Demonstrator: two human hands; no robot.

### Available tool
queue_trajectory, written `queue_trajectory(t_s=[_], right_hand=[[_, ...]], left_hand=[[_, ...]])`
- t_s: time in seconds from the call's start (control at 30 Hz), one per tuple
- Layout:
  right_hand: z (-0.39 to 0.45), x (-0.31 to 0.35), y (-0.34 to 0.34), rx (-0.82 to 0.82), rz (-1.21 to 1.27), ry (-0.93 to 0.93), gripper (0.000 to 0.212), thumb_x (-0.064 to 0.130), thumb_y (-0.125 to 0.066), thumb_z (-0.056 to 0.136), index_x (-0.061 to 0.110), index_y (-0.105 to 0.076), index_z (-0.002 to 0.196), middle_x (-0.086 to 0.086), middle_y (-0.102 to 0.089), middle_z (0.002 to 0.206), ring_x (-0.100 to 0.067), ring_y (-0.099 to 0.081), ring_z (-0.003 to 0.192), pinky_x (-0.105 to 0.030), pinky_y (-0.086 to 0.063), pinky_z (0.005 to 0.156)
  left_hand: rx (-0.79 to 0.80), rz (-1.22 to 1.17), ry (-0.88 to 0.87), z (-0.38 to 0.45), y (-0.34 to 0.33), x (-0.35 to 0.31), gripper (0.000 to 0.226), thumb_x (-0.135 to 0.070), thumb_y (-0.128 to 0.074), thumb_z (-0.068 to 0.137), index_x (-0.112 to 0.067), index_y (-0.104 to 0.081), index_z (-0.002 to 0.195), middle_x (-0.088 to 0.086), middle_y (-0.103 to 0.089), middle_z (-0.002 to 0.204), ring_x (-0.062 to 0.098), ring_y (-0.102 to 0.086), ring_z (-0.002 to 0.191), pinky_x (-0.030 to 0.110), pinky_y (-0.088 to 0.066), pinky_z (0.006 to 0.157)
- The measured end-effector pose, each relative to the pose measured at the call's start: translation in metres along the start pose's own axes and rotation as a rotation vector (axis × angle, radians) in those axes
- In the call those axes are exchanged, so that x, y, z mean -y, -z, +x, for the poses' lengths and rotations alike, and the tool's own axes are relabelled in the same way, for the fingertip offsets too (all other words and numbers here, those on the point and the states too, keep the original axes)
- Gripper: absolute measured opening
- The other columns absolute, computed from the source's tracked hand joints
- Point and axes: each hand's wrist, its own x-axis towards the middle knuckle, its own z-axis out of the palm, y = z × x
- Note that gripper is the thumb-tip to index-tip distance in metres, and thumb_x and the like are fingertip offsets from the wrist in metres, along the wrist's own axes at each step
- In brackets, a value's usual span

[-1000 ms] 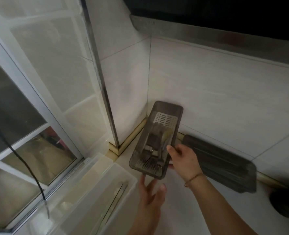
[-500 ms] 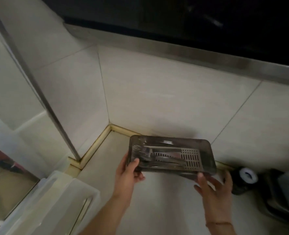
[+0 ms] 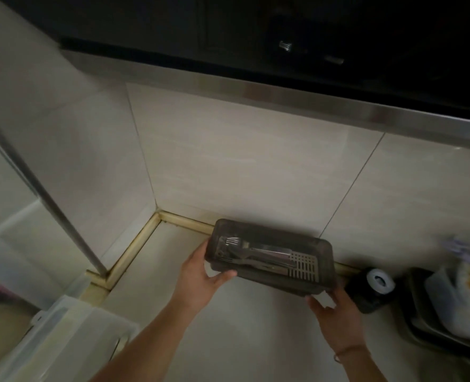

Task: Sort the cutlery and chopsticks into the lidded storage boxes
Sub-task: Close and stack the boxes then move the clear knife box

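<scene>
Dim kitchen corner, pale tiled wall (image 3: 250,172) meeting a pale tabletop (image 3: 245,321). A smoky dark lidded storage box (image 3: 269,257) sits lengthwise along the back wall, close to the yellowed sealing strip (image 3: 134,252) at the wall's foot; whether it rests fully on the tabletop or is held just off it I cannot tell. Through the translucent lid: forks (image 3: 234,242) with tines toward the left end, other metal cutlery handles running right, and a pale slotted drain insert (image 3: 304,267) at the right end. Left hand (image 3: 200,274) holds the box's left end, grip clamped on it, thumb curled under the front edge, fingers behind the end wall. Right hand (image 3: 331,307) is at the right front corner, fingers under the edge and touching it; a thin band on that wrist. Just right of the box, a small black object with a white round top (image 3: 377,281). Further right, a dark tray (image 3: 421,321) carrying pale containers, blurred. Lower left, a clear plastic bin (image 3: 63,334). Dark cabinet (image 3: 283,37) above.
</scene>
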Motion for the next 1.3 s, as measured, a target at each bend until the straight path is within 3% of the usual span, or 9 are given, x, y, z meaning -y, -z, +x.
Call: queue_trajectory(t_s=[0.17, 0.3, 0.43, 0.6, 0.7, 1.07, 1.17, 1.23, 1.3], right_hand=[[0.007, 0.004, -0.005, -0.055, -0.090, 0.048, 0.031, 0.024, -0.078, 0.077, 0.020, -0.066, 0.105, -0.001, -0.071, 0.100, -0.022, -0.064, 0.097, -0.030, -0.048, 0.083], [0.016, 0.007, -0.012, -0.137, -0.130, 0.023, 0.029, 0.024, -0.079, 0.075, 0.012, -0.069, 0.098, -0.006, -0.073, 0.094, -0.025, -0.067, 0.090, -0.025, -0.045, 0.076], [0.020, 0.007, -0.015, -0.152, -0.190, 0.071, 0.028, 0.021, -0.078, 0.076, 0.005, -0.068, 0.097, -0.014, -0.072, 0.094, -0.031, -0.067, 0.088, -0.026, -0.044, 0.073], [0.013, 0.003, -0.009, -0.119, -0.173, 0.135, 0.031, 0.021, -0.076, 0.078, 0.005, -0.067, 0.103, -0.012, -0.073, 0.096, -0.028, -0.068, 0.091, -0.027, -0.045, 0.078], [0.013, 0.004, -0.007, -0.117, -0.203, 0.145, 0.027, 0.015, -0.074, 0.080, 0.001, -0.066, 0.101, -0.015, -0.072, 0.097, -0.030, -0.068, 0.093, -0.026, -0.043, 0.078], [0.022, 0.003, -0.002, -0.027, -0.326, 0.140, 0.022, 0.018, -0.068, 0.086, 0.002, -0.067, 0.101, -0.017, -0.072, 0.097, -0.034, -0.066, 0.093, -0.026, -0.042, 0.079], [0.007, 0.001, 0.001, 0.026, -0.264, 0.139, 0.030, 0.020, -0.067, 0.087, 0.008, -0.064, 0.113, -0.010, -0.070, 0.105, -0.022, -0.065, 0.095, -0.027, -0.045, 0.086], [-0.017, -0.006, -0.001, -0.078, -0.203, 0.104, 0.033, 0.021, -0.065, 0.087, 0.009, -0.062, 0.118, -0.011, -0.066, 0.108, -0.017, -0.059, 0.086, -0.026, -0.044, 0.083], [-0.047, -0.010, -0.011, -0.174, -0.190, 0.114, 0.028, 0.017, -0.065, 0.086, 0.011, -0.063, 0.114, -0.009, -0.062, 0.104, -0.017, -0.054, 0.077, -0.027, -0.042, 0.076]], left_hand=[[-0.046, 0.058, 0.136, 0.013, -0.010, 0.009, 0.035, -0.026, -0.087, 0.066, -0.036, -0.061, 0.088, -0.024, -0.064, 0.078, -0.004, -0.061, 0.079, 0.014, -0.047, 0.072], [-0.068, -0.029, 0.167, 0.031, -0.014, 0.011, 0.037, -0.013, -0.088, 0.064, -0.035, -0.059, 0.070, -0.025, -0.067, 0.070, -0.008, -0.063, 0.071, 0.009, -0.050, 0.061], [-0.003, 0.035, 0.095, 0.037, -0.011, 0.017, 0.029, -0.016, -0.085, 0.067, -0.027, -0.068, 0.087, -0.006, -0.064, 0.093, 0.011, -0.064, 0.082, 0.035, -0.056, 0.079], [0.042, 0.192, -0.017, 0.035, -0.012, 0.014, 0.041, -0.022, -0.080, 0.076, -0.011, -0.067, 0.114, -0.001, -0.053, 0.110, 0.010, -0.055, 0.087, 0.018, -0.046, 0.087], [0.124, 0.213, -0.013, 0.039, -0.007, 0.012, 0.050, -0.019, -0.080, 0.076, -0.006, -0.063, 0.122, 0.006, -0.050, 0.121, 0.019, -0.056, 0.101, 0.019, -0.042, 0.096], [-0.012, 0.071, 0.163, 0.025, -0.012, 0.012, 0.023, -0.017, -0.085, 0.069, -0.015, -0.072, 0.088, -0.003, -0.073, 0.085, 0.013, -0.068, 0.079, 0.036, -0.056, 0.079], [0.024, 0.171, 0.189, 0.018, -0.004, -0.001, 0.044, -0.020, -0.083, 0.074, -0.011, -0.064, 0.113, 0.003, -0.069, 0.105, 0.022, -0.064, 0.103, 0.030, -0.051, 0.091], [0.046, 0.275, 0.199, 0.000, 0.012, -0.011, 0.068, -0.028, -0.075, 0.082, -0.011, -0.044, 0.140, 0.007, -0.054, 0.136, 0.023, -0.048, 0.128, 0.029, -0.038, 0.105], [0.027, 0.386, 0.125, -0.035, 0.040, -0.021, 0.066, -0.036, -0.067, 0.088, -0.017, -0.039, 0.145, 0.000, -0.040, 0.149, 0.017, -0.036, 0.136, 0.025, -0.027, 0.110]])
